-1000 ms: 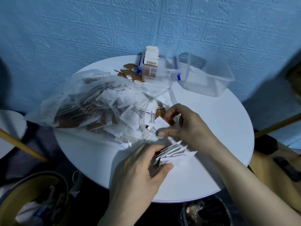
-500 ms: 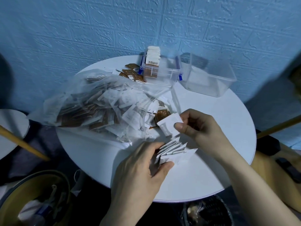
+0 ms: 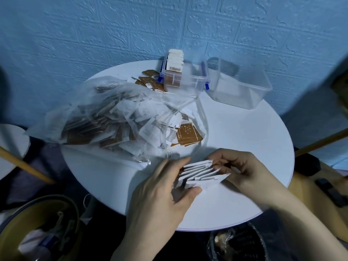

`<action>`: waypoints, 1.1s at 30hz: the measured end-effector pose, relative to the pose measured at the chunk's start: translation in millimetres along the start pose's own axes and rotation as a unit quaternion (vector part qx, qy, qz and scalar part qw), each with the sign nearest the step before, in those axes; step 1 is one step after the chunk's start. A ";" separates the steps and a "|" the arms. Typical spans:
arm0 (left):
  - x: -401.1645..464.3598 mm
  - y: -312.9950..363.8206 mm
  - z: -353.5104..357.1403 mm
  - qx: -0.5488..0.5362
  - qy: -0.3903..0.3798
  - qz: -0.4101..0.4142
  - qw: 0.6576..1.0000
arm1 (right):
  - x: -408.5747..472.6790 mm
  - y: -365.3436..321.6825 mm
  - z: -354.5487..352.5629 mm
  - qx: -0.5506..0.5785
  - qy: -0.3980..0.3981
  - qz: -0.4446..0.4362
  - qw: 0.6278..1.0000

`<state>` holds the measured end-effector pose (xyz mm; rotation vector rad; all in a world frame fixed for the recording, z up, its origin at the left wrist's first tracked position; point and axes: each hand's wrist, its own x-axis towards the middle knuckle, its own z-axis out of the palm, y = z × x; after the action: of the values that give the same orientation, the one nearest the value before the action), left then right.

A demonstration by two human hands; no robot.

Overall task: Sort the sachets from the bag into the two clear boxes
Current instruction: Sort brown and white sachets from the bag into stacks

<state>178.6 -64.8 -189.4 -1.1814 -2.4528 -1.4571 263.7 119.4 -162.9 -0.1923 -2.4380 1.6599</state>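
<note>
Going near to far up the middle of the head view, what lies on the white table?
Fanned stack of white sachets → loose brown sachets → clear lidded box with blue clips.

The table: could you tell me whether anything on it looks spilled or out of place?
Yes. Brown sachets have spilled from the bag mouth onto the table, and more brown ones lie loose beside the box with blue clips rather than inside.

A round white table (image 3: pixel 244 147) stands against a blue embossed wall (image 3: pixel 94 34), a yellow-rimmed bin (image 3: pixel 28 228) below it.
</note>
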 end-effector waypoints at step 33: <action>63.0 -47.3 -30.2 0.157 0.102 0.098 0.977 | 130.6 -6.5 -1.0 -0.463 -0.016 -0.206 0.862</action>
<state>94.6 -63.7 -181.7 -1.1087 -2.2475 -1.0355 136.6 145.4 -146.0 0.2283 -2.8171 0.2398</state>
